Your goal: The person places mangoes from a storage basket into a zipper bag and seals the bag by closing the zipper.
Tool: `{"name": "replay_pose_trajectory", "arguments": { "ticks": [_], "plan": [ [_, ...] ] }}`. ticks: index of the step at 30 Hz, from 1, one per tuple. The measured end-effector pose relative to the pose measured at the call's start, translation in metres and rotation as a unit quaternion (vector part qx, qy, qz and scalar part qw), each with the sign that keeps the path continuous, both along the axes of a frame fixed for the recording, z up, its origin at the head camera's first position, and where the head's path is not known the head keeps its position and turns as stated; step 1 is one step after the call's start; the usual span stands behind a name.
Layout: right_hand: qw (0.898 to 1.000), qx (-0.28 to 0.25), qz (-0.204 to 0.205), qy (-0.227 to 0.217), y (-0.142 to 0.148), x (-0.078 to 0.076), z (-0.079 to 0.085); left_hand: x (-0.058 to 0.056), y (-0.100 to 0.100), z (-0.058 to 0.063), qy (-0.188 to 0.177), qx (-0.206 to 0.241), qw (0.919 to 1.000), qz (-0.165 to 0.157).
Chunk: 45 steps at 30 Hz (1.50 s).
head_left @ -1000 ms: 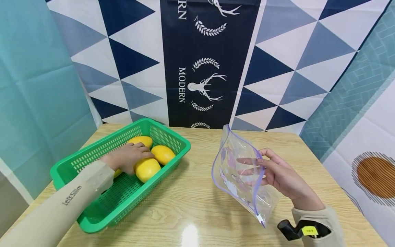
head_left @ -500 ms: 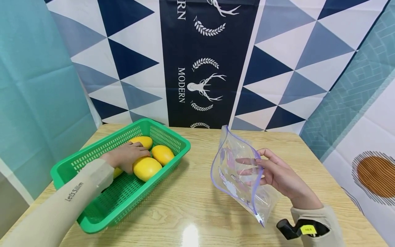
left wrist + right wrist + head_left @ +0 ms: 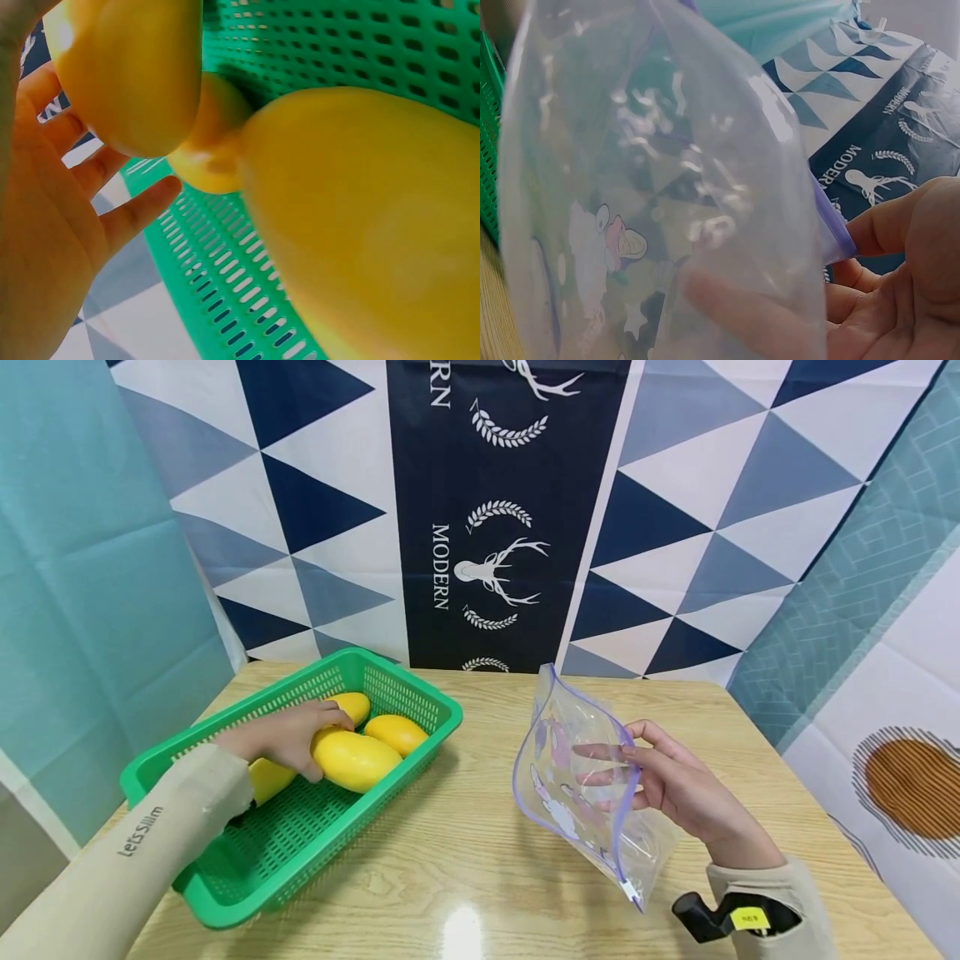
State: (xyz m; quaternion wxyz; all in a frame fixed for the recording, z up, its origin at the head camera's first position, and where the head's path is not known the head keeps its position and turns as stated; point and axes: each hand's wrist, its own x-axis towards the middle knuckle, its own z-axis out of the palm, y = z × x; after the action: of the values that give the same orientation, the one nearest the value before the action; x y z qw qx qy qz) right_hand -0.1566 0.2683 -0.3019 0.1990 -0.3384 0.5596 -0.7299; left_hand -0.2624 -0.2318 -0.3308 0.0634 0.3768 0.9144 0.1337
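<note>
My left hand is inside the green plastic basket, its fingers and thumb round a large yellow mango. In the left wrist view that mango sits against my fingers, with the fingertips partly behind it. Other mangoes lie close by: one behind, one to the right, and one under my wrist. My right hand pinches the purple rim of a clear zip bag and holds its mouth apart. Some right fingers show through the film.
The basket stands at the left of a wooden table, and the bag is held over its right half. A patterned cloth hangs behind. A black wrist camera is strapped to my right sleeve.
My left hand has shifted its hold on the large mango and turned it, so more of the fruit shows. The right hand and the bag have stayed still over the last half second.
</note>
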Motion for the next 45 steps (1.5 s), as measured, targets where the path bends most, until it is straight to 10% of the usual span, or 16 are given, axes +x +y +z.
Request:
{"name": "replay_pose_trajectory", "arguments": {
  "ticks": [17, 26, 45],
  "plan": [
    [1.000, 0.012, -0.012, 0.005, 0.001, 0.001, 0.001, 0.005, 0.004, 0.026, -0.089, 0.156, 0.9838, 0.000],
    [1.000, 0.016, -0.012, 0.000, 0.002, 0.002, 0.002, 0.010, 0.007, 0.038, -0.132, 0.164, 0.9775, -0.003],
    [0.999, 0.027, -0.024, -0.002, 0.002, 0.002, 0.002, 0.018, 0.011, 0.045, -0.105, 0.169, 0.9797, 0.023]
  ]
}}
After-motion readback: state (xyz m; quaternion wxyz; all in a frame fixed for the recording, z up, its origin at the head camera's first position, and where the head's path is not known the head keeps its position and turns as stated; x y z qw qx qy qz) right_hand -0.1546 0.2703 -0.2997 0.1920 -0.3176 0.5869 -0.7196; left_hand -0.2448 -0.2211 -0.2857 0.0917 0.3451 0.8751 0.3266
